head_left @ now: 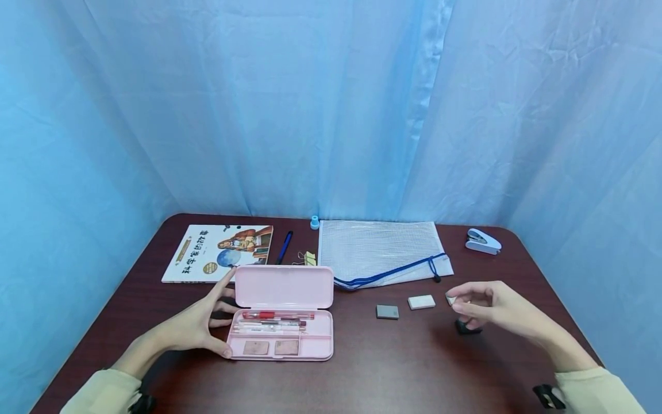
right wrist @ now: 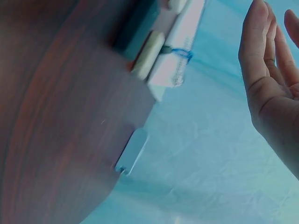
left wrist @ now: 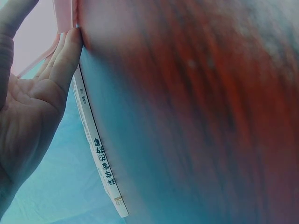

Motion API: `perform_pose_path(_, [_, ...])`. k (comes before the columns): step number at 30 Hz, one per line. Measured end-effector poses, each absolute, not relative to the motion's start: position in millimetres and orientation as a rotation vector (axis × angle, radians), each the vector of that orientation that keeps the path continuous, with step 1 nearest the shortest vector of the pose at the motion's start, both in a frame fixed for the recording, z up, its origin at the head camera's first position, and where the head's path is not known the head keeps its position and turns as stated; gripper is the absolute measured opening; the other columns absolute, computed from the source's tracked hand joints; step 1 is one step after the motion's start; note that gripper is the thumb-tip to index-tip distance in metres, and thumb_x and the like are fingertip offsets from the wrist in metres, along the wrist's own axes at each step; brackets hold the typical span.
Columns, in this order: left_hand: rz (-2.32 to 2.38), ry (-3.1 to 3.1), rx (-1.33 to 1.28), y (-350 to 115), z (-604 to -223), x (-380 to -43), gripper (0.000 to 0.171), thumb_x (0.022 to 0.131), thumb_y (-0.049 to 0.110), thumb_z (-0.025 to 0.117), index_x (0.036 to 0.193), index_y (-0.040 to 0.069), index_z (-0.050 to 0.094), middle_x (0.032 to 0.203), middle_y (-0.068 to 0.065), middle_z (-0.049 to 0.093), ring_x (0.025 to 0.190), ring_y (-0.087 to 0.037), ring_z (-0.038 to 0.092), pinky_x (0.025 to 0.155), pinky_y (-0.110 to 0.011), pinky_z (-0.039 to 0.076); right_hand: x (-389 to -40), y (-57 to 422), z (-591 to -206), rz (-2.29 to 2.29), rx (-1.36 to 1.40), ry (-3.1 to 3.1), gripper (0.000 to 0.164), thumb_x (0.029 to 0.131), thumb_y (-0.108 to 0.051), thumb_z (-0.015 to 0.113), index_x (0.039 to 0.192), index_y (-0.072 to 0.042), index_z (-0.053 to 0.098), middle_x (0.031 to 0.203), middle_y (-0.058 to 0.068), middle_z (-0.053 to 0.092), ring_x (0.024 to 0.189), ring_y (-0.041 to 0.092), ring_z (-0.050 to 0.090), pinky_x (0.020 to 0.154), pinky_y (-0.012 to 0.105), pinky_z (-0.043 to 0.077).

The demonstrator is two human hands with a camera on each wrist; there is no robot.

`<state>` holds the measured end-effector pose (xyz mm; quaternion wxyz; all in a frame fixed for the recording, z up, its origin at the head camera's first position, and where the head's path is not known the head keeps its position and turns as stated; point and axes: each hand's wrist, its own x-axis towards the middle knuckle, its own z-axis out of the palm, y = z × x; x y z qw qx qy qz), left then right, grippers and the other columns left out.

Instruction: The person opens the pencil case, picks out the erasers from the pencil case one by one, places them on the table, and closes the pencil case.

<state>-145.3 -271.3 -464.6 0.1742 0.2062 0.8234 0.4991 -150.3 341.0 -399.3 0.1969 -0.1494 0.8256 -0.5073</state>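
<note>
Two flat blocks point(head_left: 256, 347) are held in the front left compartment of the pink plastic pencil case point(head_left: 317, 345), with slim pens point(head_left: 274, 326) laid lengthwise behind them. The case's left side is touched by the left hand point(head_left: 195, 329), whose fingers are spread apart. By the case's raised, smooth lid point(head_left: 284, 287), the near corner of a glossy book point(head_left: 217, 253) is covered; a blue pen point(head_left: 284, 247) and a yellow clip point(head_left: 310, 259) are placed just beyond. Right of the case, a grey block point(head_left: 387, 311) and a white block point(head_left: 421, 302) are spaced out on the wood-grained desk point(head_left: 362, 374). Farther right, the right hand point(head_left: 491, 302) is held by a small pale block point(head_left: 450, 299), fingertips and thumb apart; a dark block point(head_left: 468, 329) is partly hidden beneath it. Behind these, right of the case, a translucent mesh pouch point(head_left: 380, 247) with blue trim and a rounded, pale stapler point(head_left: 483, 241) are seen.
</note>
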Motion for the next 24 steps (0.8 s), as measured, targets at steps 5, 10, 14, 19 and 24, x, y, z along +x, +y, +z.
perform_pose_path(5, [1.413, 2.336, 0.59, -270.4, -463.9, -145.0, 0.141, 0.07, 0.018, 0.096, 0.162, 0.033, -0.01, 0.145, -0.022, 0.032, 0.123, -0.038, 0.055, 0.093, -0.037, 0.057, -150.8, 319.0, -392.8, -1.438, -0.468, 2.304, 0.037, 0.099, -0.018, 0.068, 0.129, 0.004, 0.062, 0.104, 0.021, 0.071, 0.086, 0.039, 0.07, 0.076, 0.047, 0.062])
perform_pose_path(10, [1.421, 2.328, 0.593, -270.4, -463.8, -144.3, 0.14, 0.07, 0.017, 0.096, 0.161, 0.04, -0.009, 0.144, -0.022, 0.033, 0.123, -0.038, 0.054, 0.094, -0.036, 0.057, -154.0, 291.1, -383.7, -1.42, -0.523, 2.295, 0.034, 0.098, -0.021, 0.07, 0.126, -0.003, 0.066, 0.104, 0.014, 0.074, 0.086, 0.037, 0.072, 0.076, 0.046, 0.062])
perform_pose_path(14, [1.418, 2.325, 0.588, -270.4, -463.4, -143.8, 0.14, 0.071, 0.017, 0.095, 0.16, 0.045, -0.009, 0.145, -0.022, 0.032, 0.124, -0.038, 0.054, 0.094, -0.036, 0.057, -157.2, 266.3, -377.3, -1.43, -0.59, 2.256, 0.032, 0.098, -0.021, 0.071, 0.125, -0.005, 0.068, 0.105, 0.013, 0.074, 0.088, 0.036, 0.072, 0.076, 0.045, 0.062])
perform_pose_path(19, [1.414, 2.318, 0.582, -270.9, -463.1, -144.3, 0.14, 0.071, 0.018, 0.095, 0.16, 0.044, -0.01, 0.145, -0.022, 0.032, 0.125, -0.039, 0.053, 0.094, -0.037, 0.057, -161.0, 234.9, -374.2, -1.465, -0.695, 2.151, 0.032, 0.098, -0.016, 0.07, 0.126, -0.003, 0.068, 0.109, 0.014, 0.073, 0.09, 0.031, 0.072, 0.076, 0.05, 0.062])
perform_pose_path(24, [1.404, 2.324, 0.584, -271.1, -462.0, -144.9, 0.14, 0.071, 0.018, 0.095, 0.16, 0.042, -0.011, 0.145, -0.022, 0.032, 0.125, -0.039, 0.053, 0.094, -0.037, 0.057, -162.2, 204.9, -375.3, -1.461, -0.737, 2.064, 0.032, 0.097, -0.016, 0.071, 0.126, -0.003, 0.068, 0.112, 0.012, 0.073, 0.094, 0.03, 0.072, 0.077, 0.051, 0.061])
